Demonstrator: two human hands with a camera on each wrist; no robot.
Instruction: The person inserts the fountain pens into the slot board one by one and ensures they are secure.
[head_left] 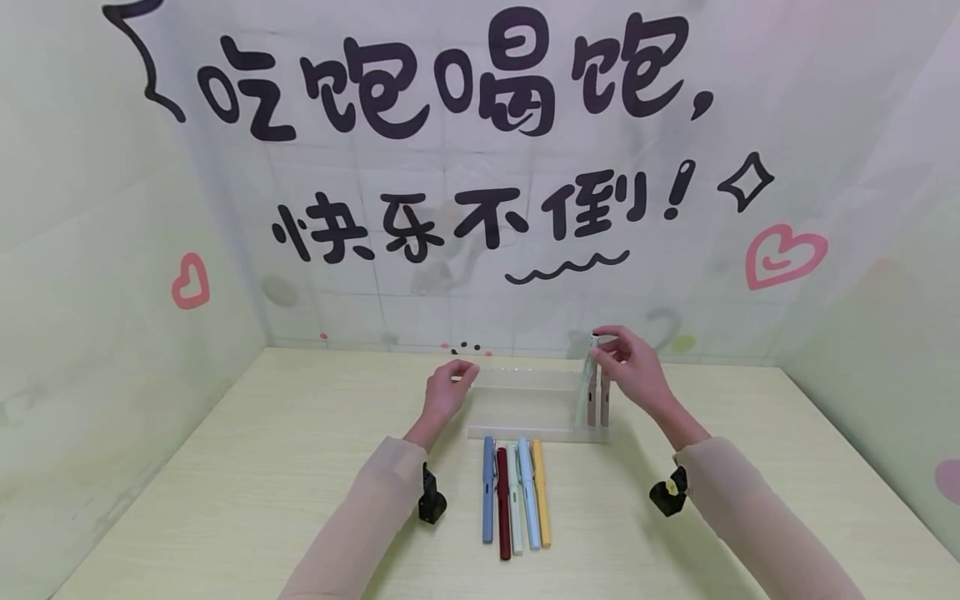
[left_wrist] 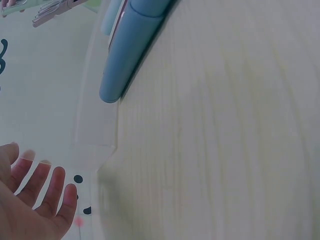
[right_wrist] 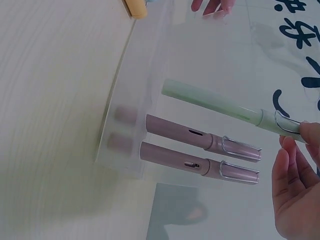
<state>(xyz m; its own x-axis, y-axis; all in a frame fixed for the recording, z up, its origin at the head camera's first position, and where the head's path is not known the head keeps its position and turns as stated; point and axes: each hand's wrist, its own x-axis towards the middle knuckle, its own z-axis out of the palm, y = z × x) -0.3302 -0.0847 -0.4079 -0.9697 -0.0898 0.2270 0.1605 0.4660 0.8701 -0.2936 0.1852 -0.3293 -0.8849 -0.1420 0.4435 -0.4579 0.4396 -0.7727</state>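
A clear pen stand (head_left: pixel 525 407) stands on the table. My left hand (head_left: pixel 448 390) holds its upper left corner, with the thumb in front and some fingertips behind the see-through panel. My right hand (head_left: pixel 633 367) pinches a pale green fountain pen (right_wrist: pixel 215 104) by its cap end, near the clip. This pen hangs slightly tilted, its lower end close to the stand's front ledge. Just right of it, two mauve fountain pens (right_wrist: pixel 180 131) are upright in the stand, their lower ends seen through the frosted ledge.
In front of the stand several pens lie side by side: a blue pen (head_left: pixel 488 492), a dark red pen (head_left: pixel 503 504), a mint pen (head_left: pixel 515 500), a light blue pen (head_left: pixel 528 493) and a yellow pen (head_left: pixel 542 493). A printed backdrop (head_left: pixel 450 317) rises behind the table.
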